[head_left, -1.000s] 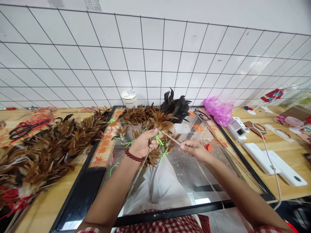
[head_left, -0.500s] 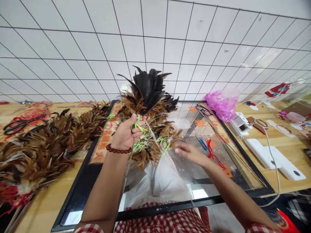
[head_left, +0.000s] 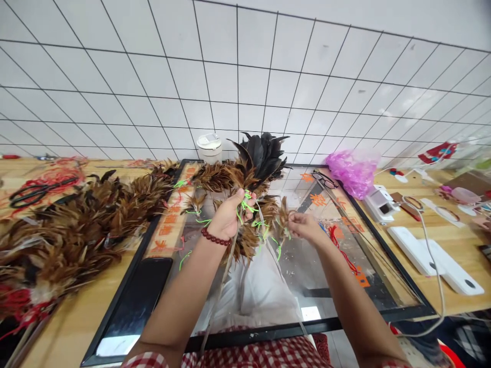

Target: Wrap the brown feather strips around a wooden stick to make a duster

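My left hand (head_left: 227, 214) is closed around the base of a feather bundle (head_left: 264, 156). Black feathers fan out at its top, brown ones below, and bright green ties show at the fingers. Pale strips run from the bundle down toward my body. To its right, my right hand (head_left: 307, 227) pinches a small brown feather tuft (head_left: 283, 215) between thumb and fingers. More loose tufts with green ties, such as a brown tuft (head_left: 195, 204), lie on the glass panel (head_left: 303, 266) around and beneath the bundle.
On the left lies a long pile of brown feathers (head_left: 95, 220) beside black scissors (head_left: 32, 194). A dark phone (head_left: 148, 283) rests on the panel's left side. Behind stands a white-lidded cup (head_left: 209, 148). Rightward are eyeglasses (head_left: 325, 179), red cords (head_left: 341, 250) and a purple plastic bag (head_left: 355, 174).
The bundle and my left hand have shifted right and slightly down in view, uncovering the cup and loose tufts. My right hand, blurred and apart before, now pinches a brown feather tuft.
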Action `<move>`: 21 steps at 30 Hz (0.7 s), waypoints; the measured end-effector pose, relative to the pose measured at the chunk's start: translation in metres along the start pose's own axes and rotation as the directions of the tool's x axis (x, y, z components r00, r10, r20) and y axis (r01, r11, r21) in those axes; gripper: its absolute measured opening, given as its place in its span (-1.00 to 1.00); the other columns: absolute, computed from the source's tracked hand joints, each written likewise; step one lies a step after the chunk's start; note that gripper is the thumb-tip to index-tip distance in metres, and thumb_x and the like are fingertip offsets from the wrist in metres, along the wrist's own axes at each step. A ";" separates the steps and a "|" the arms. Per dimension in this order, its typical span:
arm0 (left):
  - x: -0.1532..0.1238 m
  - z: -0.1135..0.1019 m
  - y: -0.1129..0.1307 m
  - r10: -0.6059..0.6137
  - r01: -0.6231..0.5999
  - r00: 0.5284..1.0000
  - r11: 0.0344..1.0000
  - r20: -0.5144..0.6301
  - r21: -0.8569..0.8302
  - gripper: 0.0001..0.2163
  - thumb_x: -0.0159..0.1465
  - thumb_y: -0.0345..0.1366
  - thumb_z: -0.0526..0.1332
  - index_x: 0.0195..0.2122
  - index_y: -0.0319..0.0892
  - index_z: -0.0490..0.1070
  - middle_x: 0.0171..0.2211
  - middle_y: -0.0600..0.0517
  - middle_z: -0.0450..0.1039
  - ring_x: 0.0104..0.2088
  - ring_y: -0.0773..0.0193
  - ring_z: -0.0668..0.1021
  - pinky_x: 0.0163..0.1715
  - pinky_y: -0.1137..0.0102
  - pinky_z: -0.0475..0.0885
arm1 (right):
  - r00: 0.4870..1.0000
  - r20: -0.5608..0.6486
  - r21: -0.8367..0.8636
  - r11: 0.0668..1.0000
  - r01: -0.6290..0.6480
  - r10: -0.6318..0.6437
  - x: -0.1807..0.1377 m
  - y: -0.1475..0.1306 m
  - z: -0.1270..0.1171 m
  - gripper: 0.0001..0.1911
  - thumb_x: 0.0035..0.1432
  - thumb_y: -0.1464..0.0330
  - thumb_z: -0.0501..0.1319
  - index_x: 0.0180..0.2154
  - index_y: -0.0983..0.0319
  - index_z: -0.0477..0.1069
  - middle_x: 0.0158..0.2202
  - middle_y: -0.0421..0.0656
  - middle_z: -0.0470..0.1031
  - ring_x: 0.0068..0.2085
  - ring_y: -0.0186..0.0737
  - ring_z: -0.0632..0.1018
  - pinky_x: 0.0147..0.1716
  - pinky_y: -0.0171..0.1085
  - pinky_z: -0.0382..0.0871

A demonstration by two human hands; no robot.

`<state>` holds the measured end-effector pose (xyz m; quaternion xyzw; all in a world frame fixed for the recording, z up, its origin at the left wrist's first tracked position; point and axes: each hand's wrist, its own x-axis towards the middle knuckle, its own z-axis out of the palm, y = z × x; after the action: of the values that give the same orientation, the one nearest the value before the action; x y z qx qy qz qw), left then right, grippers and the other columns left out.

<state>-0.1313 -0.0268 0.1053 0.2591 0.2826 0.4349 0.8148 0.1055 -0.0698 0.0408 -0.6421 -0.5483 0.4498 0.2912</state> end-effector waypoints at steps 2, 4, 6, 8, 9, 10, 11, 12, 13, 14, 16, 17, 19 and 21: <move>0.003 -0.002 -0.002 -0.019 0.019 1.000 1.000 0.001 -0.006 -0.77 0.32 -0.24 0.13 -0.35 -0.32 0.41 -0.54 0.04 0.31 -0.60 0.45 0.38 -0.62 0.54 0.41 | 0.994 -0.076 0.260 0.961 0.094 -0.077 -0.013 -0.016 -0.003 -0.76 -0.11 0.24 0.32 -0.51 0.24 0.32 -0.62 -0.27 0.38 -0.64 -0.44 0.30 -0.66 -0.42 0.13; 0.005 -0.002 -0.005 -0.025 0.025 1.000 1.000 0.013 0.000 -0.76 0.33 -0.24 0.11 -0.35 -0.32 0.41 -0.53 0.03 0.33 -0.59 0.44 0.40 -0.62 0.54 0.42 | 0.970 -0.167 0.466 0.853 0.235 -0.176 -0.021 -0.039 0.006 -0.72 -0.14 0.22 0.37 -0.50 0.24 0.36 -0.63 -0.29 0.36 -0.65 -0.47 0.27 -0.67 -0.43 0.12; 0.006 0.000 -0.009 -0.016 0.016 1.000 0.999 -0.010 0.032 -0.77 0.31 -0.23 0.15 -0.36 -0.31 0.41 -0.53 0.03 0.36 -0.59 0.43 0.42 -0.64 0.53 0.41 | 0.939 -0.243 0.590 0.731 0.342 -0.244 -0.021 -0.062 0.025 -0.72 -0.12 0.21 0.39 -0.50 0.24 0.38 -0.66 -0.33 0.30 -0.66 -0.50 0.22 -0.68 -0.45 0.10; 0.004 0.004 -0.014 0.010 -0.006 0.998 0.997 -0.063 0.076 -0.79 0.27 -0.22 0.21 -0.38 -0.30 0.40 -0.54 0.05 0.36 -0.62 0.43 0.41 -0.68 0.53 0.38 | 0.920 -0.271 0.642 0.660 0.391 -0.282 -0.015 -0.079 0.047 -0.71 -0.12 0.20 0.40 -0.49 0.24 0.39 -0.64 -0.32 0.32 -0.64 -0.49 0.27 -0.67 -0.46 0.17; 0.003 0.006 -0.016 0.027 -0.019 0.996 0.995 -0.085 0.095 -0.79 0.24 -0.21 0.24 -0.38 -0.29 0.39 -0.56 0.06 0.35 -0.64 0.43 0.40 -0.71 0.54 0.36 | 0.915 -0.277 0.650 0.644 0.403 -0.292 -0.011 -0.084 0.058 -0.70 -0.11 0.19 0.40 -0.48 0.24 0.39 -0.62 -0.31 0.35 -0.62 -0.47 0.31 -0.66 -0.45 0.22; 0.002 0.008 -0.018 0.042 -0.032 0.995 0.994 -0.095 0.106 -0.79 0.21 -0.21 0.27 -0.39 -0.28 0.39 -0.57 0.09 0.33 -0.66 0.45 0.38 -0.74 0.56 0.32 | 0.913 -0.281 0.652 0.638 0.408 -0.296 -0.007 -0.088 0.067 -0.70 -0.10 0.19 0.40 -0.46 0.24 0.39 -0.59 -0.30 0.37 -0.60 -0.45 0.36 -0.65 -0.43 0.27; 0.002 0.010 -0.019 0.058 -0.048 0.994 0.993 -0.094 0.111 -0.79 0.19 -0.21 0.29 -0.39 -0.27 0.38 -0.59 0.11 0.31 -0.67 0.47 0.35 -0.76 0.57 0.29 | 0.910 -0.290 0.651 0.637 0.414 -0.296 -0.003 -0.089 0.074 -0.70 -0.08 0.18 0.38 -0.45 0.24 0.38 -0.58 -0.30 0.38 -0.59 -0.42 0.39 -0.65 -0.42 0.31; 0.001 0.012 -0.021 0.076 -0.065 0.993 0.991 -0.088 0.112 -0.78 0.17 -0.20 0.31 -0.40 -0.26 0.36 -0.60 0.12 0.28 -0.68 0.48 0.33 -0.78 0.59 0.24 | 0.906 -0.306 0.645 0.637 0.423 -0.292 -0.001 -0.089 0.080 -0.70 -0.05 0.17 0.37 -0.43 0.23 0.37 -0.57 -0.30 0.38 -0.59 -0.41 0.41 -0.67 -0.41 0.32; 0.000 0.013 -0.022 0.093 -0.083 0.992 0.990 -0.082 0.114 -0.75 0.15 -0.18 0.33 -0.41 -0.26 0.35 -0.60 0.14 0.27 -0.69 0.49 0.31 -0.79 0.61 0.20 | 0.899 -0.330 0.635 0.637 0.436 -0.287 0.001 -0.087 0.084 -0.70 -0.02 0.17 0.35 -0.41 0.22 0.36 -0.57 -0.31 0.37 -0.60 -0.40 0.41 -0.69 -0.41 0.31; 0.000 0.014 -0.023 0.109 -0.099 0.991 0.988 -0.078 0.118 -0.72 0.12 -0.15 0.34 -0.42 -0.26 0.33 -0.60 0.14 0.26 -0.69 0.50 0.30 -0.79 0.62 0.18 | 0.892 -0.353 0.622 0.640 0.450 -0.284 0.001 -0.086 0.087 -0.71 0.00 0.16 0.34 -0.40 0.22 0.35 -0.57 -0.32 0.35 -0.62 -0.41 0.40 -0.71 -0.42 0.30; -0.001 0.015 -0.024 0.139 -0.130 0.988 0.982 -0.062 0.139 -0.63 0.08 -0.04 0.35 -0.44 -0.26 0.31 -0.59 0.13 0.26 -0.67 0.51 0.30 -0.78 0.62 0.16 | 0.876 -0.395 0.592 0.653 0.473 -0.277 0.001 -0.082 0.092 -0.72 0.04 0.15 0.31 -0.38 0.20 0.33 -0.56 -0.32 0.34 -0.63 -0.42 0.37 -0.73 -0.42 0.27; -0.002 0.015 -0.024 0.151 -0.143 0.987 0.978 -0.044 0.155 -0.60 0.05 0.00 0.36 -0.44 -0.26 0.30 -0.57 0.12 0.26 -0.65 0.51 0.31 -0.77 0.63 0.17 | 0.870 -0.412 0.576 0.662 0.479 -0.271 0.000 -0.081 0.093 -0.72 0.06 0.14 0.29 -0.37 0.20 0.32 -0.56 -0.32 0.33 -0.64 -0.42 0.36 -0.74 -0.41 0.27; -0.003 0.015 -0.024 0.163 -0.158 0.987 0.968 -0.007 0.195 -0.56 -0.01 0.02 0.39 -0.42 -0.25 0.30 -0.52 0.12 0.28 -0.61 0.51 0.32 -0.74 0.63 0.18 | 0.858 -0.444 0.537 0.690 0.485 -0.258 0.000 -0.080 0.095 -0.73 0.09 0.13 0.26 -0.36 0.19 0.32 -0.56 -0.32 0.30 -0.63 -0.41 0.34 -0.71 -0.40 0.27; -0.004 0.015 -0.024 0.167 -0.163 0.986 0.957 0.007 0.240 -0.55 -0.06 -0.02 0.43 -0.39 -0.24 0.29 -0.48 0.12 0.27 -0.59 0.53 0.31 -0.73 0.65 0.15 | 0.816 -0.507 0.433 0.737 0.519 -0.277 0.001 -0.080 0.094 -0.73 0.10 0.14 0.25 -0.38 0.20 0.34 -0.54 -0.30 0.28 -0.56 -0.39 0.35 -0.60 -0.37 0.32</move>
<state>-0.1099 -0.0444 0.1010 0.3754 0.3156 0.4657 0.7366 -0.0141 -0.0615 0.0697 -0.4727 -0.4477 0.3688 0.6634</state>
